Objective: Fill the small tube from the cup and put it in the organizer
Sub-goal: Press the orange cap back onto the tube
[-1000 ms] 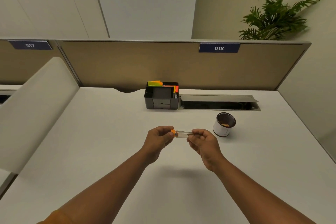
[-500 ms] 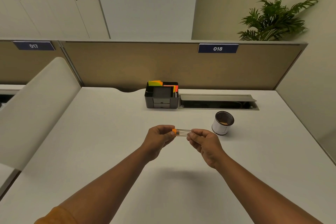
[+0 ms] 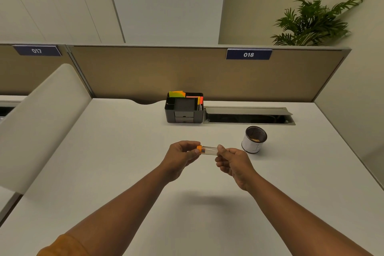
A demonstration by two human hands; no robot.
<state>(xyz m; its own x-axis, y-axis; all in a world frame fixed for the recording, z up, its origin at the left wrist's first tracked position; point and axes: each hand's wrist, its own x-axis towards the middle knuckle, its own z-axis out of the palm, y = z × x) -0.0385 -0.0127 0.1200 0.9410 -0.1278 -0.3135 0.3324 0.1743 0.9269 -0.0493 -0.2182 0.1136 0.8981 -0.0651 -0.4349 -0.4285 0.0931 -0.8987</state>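
Clear small tube [image 3: 209, 149], orange cap [image 3: 199, 149]: left hand [image 3: 182, 156] pinches cap, right hand [image 3: 232, 162] grips far end, above desk [image 3: 104, 151].

Small changes only. L hand [image 3: 180, 156], on the far side of the tube [image 3: 209, 149] from the cup [image 3: 254, 140], has rolled its fingers back a bit, so more of the orange cap [image 3: 199, 149] shows vs 1 s ago. R hand [image 3: 234, 162], next to the cup, has its thumb tip raised onto the tube's cup-side end. Both hands and the tube sit slightly higher, approx level w/ the cup's base.
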